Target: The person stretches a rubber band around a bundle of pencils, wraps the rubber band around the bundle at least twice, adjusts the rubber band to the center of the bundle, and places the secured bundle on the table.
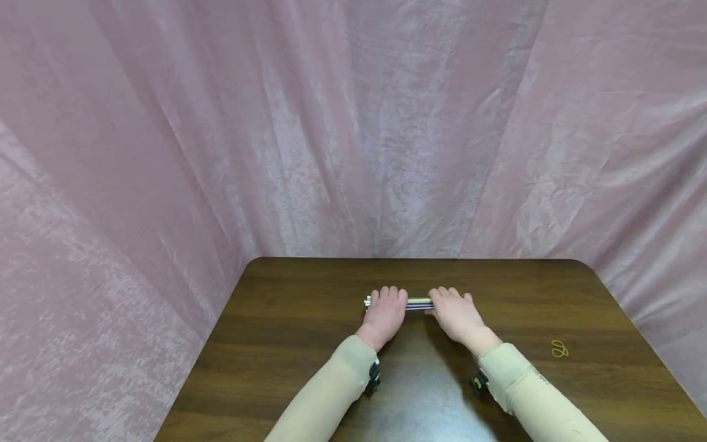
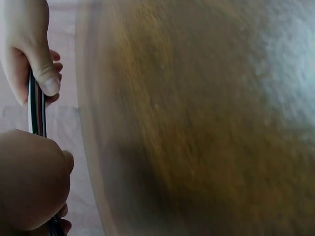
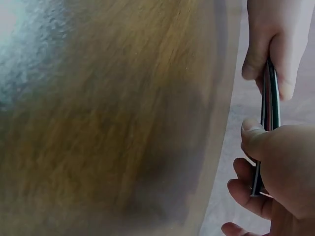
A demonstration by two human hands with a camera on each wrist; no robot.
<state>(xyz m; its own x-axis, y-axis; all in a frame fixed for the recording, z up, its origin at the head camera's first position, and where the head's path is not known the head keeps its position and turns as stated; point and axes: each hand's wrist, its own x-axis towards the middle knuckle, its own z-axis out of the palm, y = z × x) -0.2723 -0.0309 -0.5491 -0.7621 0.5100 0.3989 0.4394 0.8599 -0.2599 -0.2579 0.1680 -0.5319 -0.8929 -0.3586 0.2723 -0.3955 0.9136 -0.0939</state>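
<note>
A bundle of thin sticks in several colours (image 1: 420, 303), with white, yellow, blue and dark stripes showing, lies crosswise between both hands. My left hand (image 1: 385, 313) grips it near its left end, where whitish tips stick out past the fingers. The other end is held by my right hand (image 1: 457, 316), which covers most of that end in the head view. In the right wrist view, the thumb and curled fingers wrap the bundle (image 3: 269, 108), and its dark end shows beneath them. A short stretch of the bundle (image 2: 37, 110) is bare between the hands in the left wrist view.
A yellow rubber band (image 1: 560, 348), looped over itself, lies on the brown wooden table (image 1: 287, 344) to the right of my right arm. Pink curtains (image 1: 409, 135) hang behind the table and along its sides. Black devices (image 1: 372, 377) are strapped to the wrists.
</note>
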